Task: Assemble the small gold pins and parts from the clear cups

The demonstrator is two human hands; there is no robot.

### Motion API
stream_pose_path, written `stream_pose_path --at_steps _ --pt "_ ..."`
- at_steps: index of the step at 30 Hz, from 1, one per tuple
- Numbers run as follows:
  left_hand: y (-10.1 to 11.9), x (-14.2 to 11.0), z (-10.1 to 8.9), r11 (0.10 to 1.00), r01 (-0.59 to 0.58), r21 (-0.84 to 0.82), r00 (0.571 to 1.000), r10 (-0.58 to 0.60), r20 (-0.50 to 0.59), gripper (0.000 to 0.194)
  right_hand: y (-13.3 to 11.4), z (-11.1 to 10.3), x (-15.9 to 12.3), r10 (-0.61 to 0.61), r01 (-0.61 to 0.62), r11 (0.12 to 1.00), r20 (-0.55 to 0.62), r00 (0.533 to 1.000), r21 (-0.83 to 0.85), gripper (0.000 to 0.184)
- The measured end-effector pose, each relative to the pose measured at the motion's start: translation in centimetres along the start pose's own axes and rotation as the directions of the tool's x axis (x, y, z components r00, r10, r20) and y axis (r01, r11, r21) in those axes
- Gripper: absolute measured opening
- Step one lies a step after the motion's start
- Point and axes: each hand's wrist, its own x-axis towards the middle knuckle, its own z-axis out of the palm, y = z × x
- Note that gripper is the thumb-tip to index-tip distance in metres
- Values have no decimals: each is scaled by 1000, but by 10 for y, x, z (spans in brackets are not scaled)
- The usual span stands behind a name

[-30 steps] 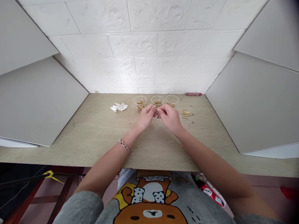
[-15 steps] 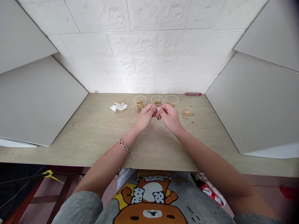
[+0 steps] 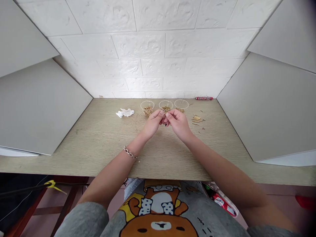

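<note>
My left hand and my right hand meet fingertip to fingertip over the table, both closed in a pinch. What sits between the fingertips is too small and too covered to name. Just behind them stand three clear plastic cups. The left cup holds small gold-coloured pieces, the middle cup holds similar brass-toned bits, and the right cup has gold pieces low inside, partly hidden by my right hand. To the right lies a loose pile of thin gold pins.
A crumpled white tissue lies left of the cups. At the back right, a red patterned tube rests against the white brick-pattern wall. Grey panels close in both sides of the wooden table.
Both hands stay pinched together in almost the same place. The whole view has shifted very slightly; nothing else has visibly moved.
</note>
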Motion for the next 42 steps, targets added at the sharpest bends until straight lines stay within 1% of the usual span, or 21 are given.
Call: stream_pose_path --at_steps 5,7,11,14,17,20,22,25,27,31,34,36,39,42 --pt "2 1 -2 1000 -2 26 999 1 50 30 1 0 0 -29 30 999 11 1000 -44 31" --pt "4 1 -2 998 -10 56 999 7 47 30 1 -1 -1 -51 52 995 17 999 -86 28" --pt "12 -1 -2 978 -41 205 999 39 12 34 -1 -6 -2 -91 95 966 29 995 -242 20" --pt "17 -2 -3 939 -48 341 999 53 -6 36 -6 -10 -3 -134 142 904 46 990 -403 15" --pt "20 -3 -4 890 -51 454 998 58 -1 37 -9 -14 -2 -197 218 814 96 976 -539 13" --pt "21 -4 -6 827 -62 559 998 64 16 36 -10 -17 -1 -258 300 728 160 953 -617 12" --pt "21 -4 -7 794 -67 604 998 64 26 36 -9 -19 0 -285 336 685 186 940 -646 12" --pt "23 -5 -9 768 -71 636 997 55 45 35 -7 -19 0 -305 352 638 195 932 -685 13" --pt "26 -6 -9 752 -81 654 996 45 72 33 -7 -19 -1 -302 350 626 198 933 -697 13" --pt "30 -6 -10 724 -108 681 993 52 103 33 -9 -18 -2 -285 347 653 207 936 -673 13" --pt "30 -6 -10 737 -129 663 991 79 104 33 -9 -18 -2 -268 334 681 202 942 -652 12" --pt "30 -6 -11 755 -146 640 989 98 109 33 -8 -18 -2 -264 334 681 207 942 -652 12" --pt "29 -6 -12 772 -148 619 988 96 117 33 -7 -19 -2 -285 367 636 235 929 -679 13" --pt "30 -6 -13 773 -142 618 989 82 124 33 -6 -20 -2 -311 419 548 288 906 -724 14"
